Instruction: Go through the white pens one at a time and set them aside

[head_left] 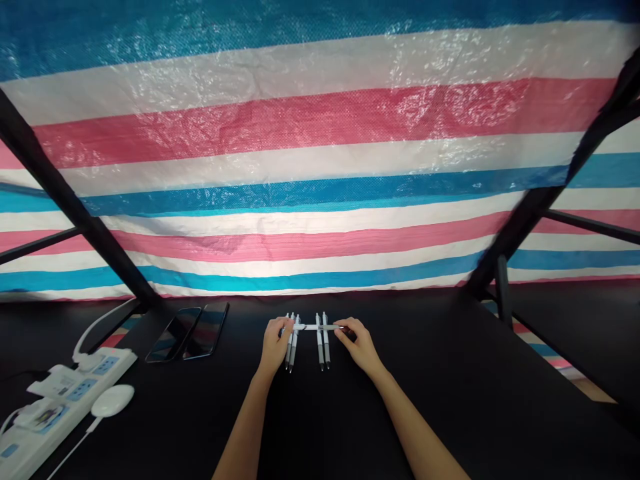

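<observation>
The left hand (274, 347) and right hand (358, 344), well apart, pinch opposite ends of a white pen (313, 327), keeping it level across two pairs of parallel pens (326, 347) lying near the far edge of the table (450, 373).

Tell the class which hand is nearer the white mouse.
Left. The left hand is to the right of the white mouse; the right hand is farther right, beyond the row of pens.
</observation>
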Demonstrator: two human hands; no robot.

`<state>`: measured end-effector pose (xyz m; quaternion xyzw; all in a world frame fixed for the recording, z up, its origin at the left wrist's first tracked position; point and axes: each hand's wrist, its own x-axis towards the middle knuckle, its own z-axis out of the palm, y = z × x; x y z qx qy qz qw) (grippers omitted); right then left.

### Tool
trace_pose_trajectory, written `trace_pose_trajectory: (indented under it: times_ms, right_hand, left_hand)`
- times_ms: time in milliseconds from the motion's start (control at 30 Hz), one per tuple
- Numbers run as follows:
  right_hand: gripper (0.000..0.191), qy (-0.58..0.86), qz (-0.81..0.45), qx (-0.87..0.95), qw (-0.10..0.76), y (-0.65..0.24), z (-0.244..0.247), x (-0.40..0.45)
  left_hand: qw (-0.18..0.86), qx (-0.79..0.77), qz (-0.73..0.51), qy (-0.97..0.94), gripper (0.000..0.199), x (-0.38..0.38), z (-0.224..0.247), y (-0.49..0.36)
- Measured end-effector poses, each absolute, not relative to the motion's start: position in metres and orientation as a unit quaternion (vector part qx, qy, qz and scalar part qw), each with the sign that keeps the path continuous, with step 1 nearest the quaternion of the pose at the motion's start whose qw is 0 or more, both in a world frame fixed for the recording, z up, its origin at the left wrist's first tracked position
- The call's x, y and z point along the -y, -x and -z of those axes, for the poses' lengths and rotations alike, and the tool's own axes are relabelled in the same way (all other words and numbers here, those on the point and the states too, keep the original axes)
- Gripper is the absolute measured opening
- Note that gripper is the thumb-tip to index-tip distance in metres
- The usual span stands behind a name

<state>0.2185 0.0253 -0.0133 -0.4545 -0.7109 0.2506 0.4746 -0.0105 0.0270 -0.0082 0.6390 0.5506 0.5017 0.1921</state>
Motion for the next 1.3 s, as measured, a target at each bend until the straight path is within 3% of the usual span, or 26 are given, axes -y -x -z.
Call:
trace_pose_trajectory:
  times_ms: [600,867,1133,1300]
  right_hand:
    - [0.024,0.454,-0.254,0.712,0.472,-0.2183,0.0140,-0.0256]
    - [0.047,0.476,-0.240,0.719,0.445,-0.2169,0.0080,-0.0228]
    - [0.022,0.457,-0.280,0.694,0.480,-0.2183,0.0132,-0.0251]
    - [0.032,0.473,-0.259,0.713,0.449,-0.2165,0.0115,-0.0248]
  left_hand:
    - [0.209,-0.534,-0.518,-0.635,0.034,-0.0267,0.0077,0.0078]
    - [0.228,-0.524,-0.506,-0.645,0.029,-0.0277,0.0040,0.0072]
    - [0.237,-0.529,-0.524,-0.624,0.030,-0.0281,0.0058,0.0099]
    - [0.235,-0.527,-0.530,-0.622,0.033,-0.0285,0.0074,0.0100]
